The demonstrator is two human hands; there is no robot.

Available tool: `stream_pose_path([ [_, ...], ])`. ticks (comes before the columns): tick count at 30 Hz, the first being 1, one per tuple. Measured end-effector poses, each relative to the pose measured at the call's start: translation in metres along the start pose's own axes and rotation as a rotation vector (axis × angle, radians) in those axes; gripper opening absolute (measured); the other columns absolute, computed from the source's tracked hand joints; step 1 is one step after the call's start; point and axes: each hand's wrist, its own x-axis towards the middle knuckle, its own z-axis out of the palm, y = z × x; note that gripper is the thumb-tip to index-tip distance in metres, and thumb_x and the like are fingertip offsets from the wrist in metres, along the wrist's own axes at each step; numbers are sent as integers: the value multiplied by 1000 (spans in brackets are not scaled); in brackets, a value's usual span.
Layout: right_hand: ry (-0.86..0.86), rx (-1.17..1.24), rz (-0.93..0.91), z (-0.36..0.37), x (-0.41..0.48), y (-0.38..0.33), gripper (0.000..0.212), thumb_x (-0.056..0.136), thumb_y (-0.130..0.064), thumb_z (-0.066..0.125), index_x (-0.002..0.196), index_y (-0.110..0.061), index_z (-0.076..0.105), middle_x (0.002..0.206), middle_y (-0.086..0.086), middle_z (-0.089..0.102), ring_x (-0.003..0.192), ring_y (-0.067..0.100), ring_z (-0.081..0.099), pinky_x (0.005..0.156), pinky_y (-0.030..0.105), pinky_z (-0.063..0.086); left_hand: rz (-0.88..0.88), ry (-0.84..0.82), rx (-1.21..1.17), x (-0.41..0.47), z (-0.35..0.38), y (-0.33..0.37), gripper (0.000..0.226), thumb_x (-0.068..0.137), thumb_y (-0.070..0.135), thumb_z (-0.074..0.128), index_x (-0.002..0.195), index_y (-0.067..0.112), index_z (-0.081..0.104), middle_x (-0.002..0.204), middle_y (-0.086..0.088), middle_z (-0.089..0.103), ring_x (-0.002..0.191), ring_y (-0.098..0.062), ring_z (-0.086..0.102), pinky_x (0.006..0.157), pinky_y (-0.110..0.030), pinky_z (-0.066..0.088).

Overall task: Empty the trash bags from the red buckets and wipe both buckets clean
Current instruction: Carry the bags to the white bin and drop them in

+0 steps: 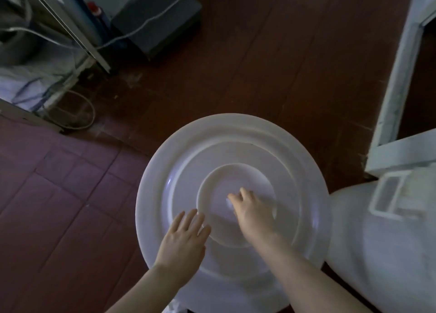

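From the head view, a broad white lid (232,147) fills the middle of the frame, and no red shows anywhere, so any bucket is presumably hidden under it. The left hand (186,232) lies flat on the lid's near ring with its fingers straight, holding nothing. The right hand (253,212) curls its fingers over the small knob (228,203) at the centre and appears to grip it, though blur softens the detail. The job looks barely begun: the lid is on, no bag is out, and nothing has been wiped. There is open floor (271,76) ahead and to the left. The right side is tight, with a white rounded body (368,242) touching the lid's rim and a white frame (398,76) just beyond.
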Motion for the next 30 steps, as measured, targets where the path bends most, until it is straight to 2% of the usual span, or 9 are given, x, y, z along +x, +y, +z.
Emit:
stream_pose_path([
  [2, -15, -8, 29, 36, 16, 7, 32, 92, -15, 55, 123, -24, 54, 117, 6, 50, 108, 23, 53, 80, 34, 47, 7, -10, 0, 17, 44, -4, 50, 45, 30, 93, 91, 19, 77, 110, -7, 70, 107, -28, 67, 90, -46, 54],
  [4, -6, -35, 19, 70, 32, 18, 34, 66, -17, 82, 97, -24, 69, 92, 4, 61, 82, 20, 64, 58, 27, 49, 8, -41, -17, 38, 89, -8, 51, 42, 29, 92, 90, 19, 77, 110, -8, 71, 106, -28, 68, 89, -46, 55],
  [6, 0, -74, 53, 108, 48, 31, 37, 48, -19, 91, 78, -26, 71, 75, 1, 62, 64, 17, 64, 44, 24, 45, -1, -73, -35, 56, 129, -9, 52, 39, 29, 92, 88, 19, 77, 109, -7, 71, 105, -28, 68, 88, -45, 56],
  [10, -10, 16, 99, 179, 80, 55, 17, 81, -17, 71, 97, -23, 67, 95, 6, 61, 85, 24, 64, 58, 33, 49, 24, -132, -34, 90, 198, -15, 52, 40, 31, 91, 90, 20, 78, 110, -6, 71, 106, -27, 67, 88, -42, 56],
  [14, -17, 40, 81, 235, 108, 75, 25, 99, -22, 41, 122, -25, 52, 120, 5, 47, 111, 25, 51, 80, 38, 45, 36, -214, -3, 121, 244, -29, 55, 44, 32, 92, 96, 21, 77, 114, -6, 70, 109, -27, 66, 90, -41, 55],
  [17, -17, 55, 109, 255, 122, 82, 28, 100, -22, 37, 124, -27, 51, 122, 5, 46, 112, 25, 50, 81, 37, 44, 48, -232, 87, 136, 272, -37, 57, 84, 31, 69, 137, 20, 52, 152, -11, 37, 142, -30, 32, 117, -45, 26],
  [20, -36, 100, 145, 261, 124, 82, 29, 100, -21, 37, 124, -25, 52, 124, 4, 46, 114, 24, 50, 87, 36, 42, 56, -307, 132, 140, 282, -39, 58, 98, 28, 47, 151, 20, 23, 161, -8, 8, 149, -28, 3, 121, -44, 3],
  [26, -15, 216, 165, 218, 78, 74, 31, 98, -19, 42, 128, -21, 48, 124, 2, 45, 117, 21, 46, 87, 37, 45, 121, -356, 184, 114, 241, -27, 56, 99, 25, 42, 151, 19, 23, 159, -12, 14, 149, -28, 3, 120, -42, 4],
  [30, 55, 292, 246, 160, 26, 77, 29, 100, -25, 44, 129, -20, 49, 120, 0, 49, 105, 18, 51, 82, 32, 49, 170, -370, 196, 94, 176, -7, 56, 97, 25, 45, 150, 20, 30, 156, -12, 27, 148, -29, 13, 120, -42, 12],
])
